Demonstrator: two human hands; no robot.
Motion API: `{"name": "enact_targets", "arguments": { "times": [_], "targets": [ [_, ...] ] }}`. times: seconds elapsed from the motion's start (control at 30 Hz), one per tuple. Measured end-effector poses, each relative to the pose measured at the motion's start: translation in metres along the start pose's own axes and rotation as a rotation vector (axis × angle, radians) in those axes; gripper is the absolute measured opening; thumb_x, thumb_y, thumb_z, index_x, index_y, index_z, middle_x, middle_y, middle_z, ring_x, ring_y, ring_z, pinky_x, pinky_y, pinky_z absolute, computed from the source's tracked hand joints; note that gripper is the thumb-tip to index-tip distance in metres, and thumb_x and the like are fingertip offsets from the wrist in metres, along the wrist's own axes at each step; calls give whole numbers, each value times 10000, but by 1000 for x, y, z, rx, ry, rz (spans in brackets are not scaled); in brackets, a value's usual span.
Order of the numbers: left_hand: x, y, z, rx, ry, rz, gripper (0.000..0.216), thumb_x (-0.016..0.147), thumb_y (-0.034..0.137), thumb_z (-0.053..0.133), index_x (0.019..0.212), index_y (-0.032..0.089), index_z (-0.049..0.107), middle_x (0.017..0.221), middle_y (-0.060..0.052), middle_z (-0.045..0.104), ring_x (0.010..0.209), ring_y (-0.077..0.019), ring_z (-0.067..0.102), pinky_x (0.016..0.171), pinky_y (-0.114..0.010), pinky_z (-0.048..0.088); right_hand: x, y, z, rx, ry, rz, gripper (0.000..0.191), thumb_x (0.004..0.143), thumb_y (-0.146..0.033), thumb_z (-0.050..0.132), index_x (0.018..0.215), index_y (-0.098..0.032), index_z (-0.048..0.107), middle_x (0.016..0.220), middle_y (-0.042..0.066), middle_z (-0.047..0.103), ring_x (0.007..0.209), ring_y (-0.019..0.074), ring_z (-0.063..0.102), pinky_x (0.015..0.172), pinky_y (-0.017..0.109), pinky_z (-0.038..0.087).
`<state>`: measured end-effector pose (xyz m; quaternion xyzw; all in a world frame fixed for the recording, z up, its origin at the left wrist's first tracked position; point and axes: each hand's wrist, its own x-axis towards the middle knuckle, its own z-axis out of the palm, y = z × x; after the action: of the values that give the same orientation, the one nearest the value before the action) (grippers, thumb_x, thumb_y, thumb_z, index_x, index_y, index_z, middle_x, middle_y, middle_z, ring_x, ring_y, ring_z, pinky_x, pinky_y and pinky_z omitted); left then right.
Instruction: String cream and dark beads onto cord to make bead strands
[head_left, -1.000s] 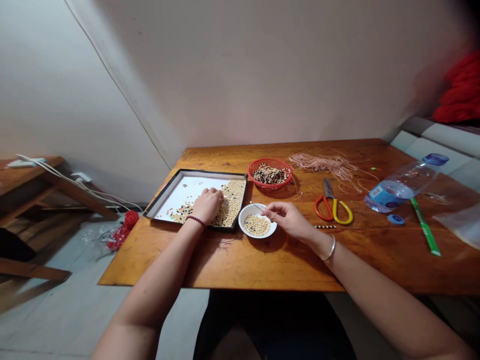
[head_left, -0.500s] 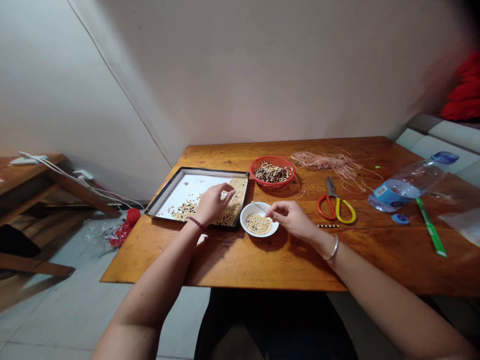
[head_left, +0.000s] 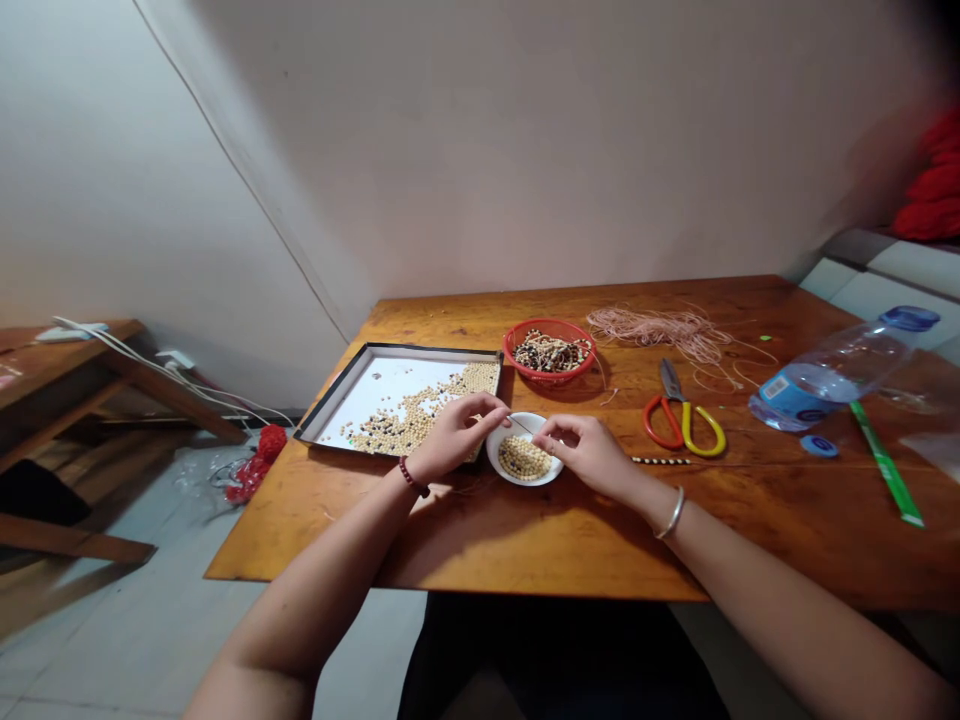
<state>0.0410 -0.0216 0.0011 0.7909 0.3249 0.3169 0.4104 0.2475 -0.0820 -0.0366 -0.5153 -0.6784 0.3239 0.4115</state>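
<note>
My left hand is pinched at the left rim of a small white bowl of beige beads, fingertips closed on something too small to make out. My right hand is pinched over the bowl's right side, holding a thin needle that points left toward the left fingertips. Behind the left hand lies a black-rimmed tray with a white floor and a spread of beige and dark beads. Both hands hover just above the wooden table.
A red basket of mixed beads stands behind the bowl. Pink thread, red and yellow scissors, a striped stick, a tipped water bottle, its blue cap and a green strip lie to the right.
My left hand has left the tray's beads and come right to the bowl's rim, fingers now pinched. My right hand has stayed over the bowl with the needle.
</note>
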Motion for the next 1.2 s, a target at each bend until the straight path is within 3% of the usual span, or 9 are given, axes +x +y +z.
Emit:
{"name": "enact_targets", "arguments": {
  "times": [0.23, 0.4, 0.67, 0.8, 0.87, 1.0, 1.1, 1.2],
  "targets": [
    [-6, 7, -1, 180, 0, 111, 266, 884, 400, 521, 861, 157, 627, 802, -35, 632, 685, -111, 531, 567, -210, 399, -2, -3, 4, 75, 34, 16, 325, 867, -464, 520, 936, -178, 655, 768, 36, 659, 517, 115, 474, 477, 230, 347],
    [-8, 6, 0, 198, -31, 166, 208, 895, 346, 516, 855, 156, 590, 803, -19, 624, 718, -109, 528, 660, -222, 406, -4, -6, 9, -43, -7, -75, 253, 840, -410, 571, 798, -183, 672, 790, 40, 676, 616, 142, 550, 568, 239, 404],
    [-10, 6, -2, 191, 17, 164, 139, 909, 261, 476, 853, 161, 554, 813, -20, 611, 732, -114, 533, 683, -225, 411, -5, -3, 7, -81, -65, -10, 235, 838, -398, 552, 860, -192, 662, 816, 32, 666, 541, 116, 495, 503, 228, 371],
    [-9, 6, -3, 196, 29, 176, 132, 905, 257, 481, 857, 162, 558, 804, -21, 600, 734, -117, 528, 688, -231, 415, -5, -1, 5, -49, -91, 39, 217, 817, -370, 564, 877, -177, 644, 697, 8, 624, 445, 87, 399, 432, 217, 299],
    [-9, 6, -2, 186, 20, 199, 135, 900, 263, 494, 860, 158, 569, 810, -24, 604, 737, -115, 528, 693, -230, 415, -5, -2, 3, 10, -79, 13, 228, 827, -359, 542, 909, -174, 645, 754, 23, 637, 498, 105, 468, 468, 221, 349],
    [-10, 7, 0, 202, -27, 249, 178, 883, 306, 543, 834, 152, 617, 785, -32, 613, 722, -113, 527, 683, -227, 413, -4, -4, 2, 115, -48, -58, 322, 890, -421, 451, 924, -183, 666, 928, 70, 653, 806, 190, 599, 651, 256, 452],
    [-11, 8, 2, 219, -14, 274, 196, 873, 323, 562, 818, 150, 638, 742, -29, 611, 695, -110, 520, 661, -225, 410, -4, -6, 4, 82, -102, -55, 317, 864, -444, 521, 780, -179, 673, 845, 65, 661, 780, 189, 600, 637, 252, 448],
    [-12, 8, 3, 234, 18, 284, 205, 881, 330, 551, 827, 152, 638, 755, -31, 630, 693, -111, 529, 674, -231, 418, -4, -7, 6, 34, -100, -52, 288, 847, -431, 565, 773, -178, 682, 824, 58, 679, 732, 177, 596, 640, 255, 445]
  ]
}}
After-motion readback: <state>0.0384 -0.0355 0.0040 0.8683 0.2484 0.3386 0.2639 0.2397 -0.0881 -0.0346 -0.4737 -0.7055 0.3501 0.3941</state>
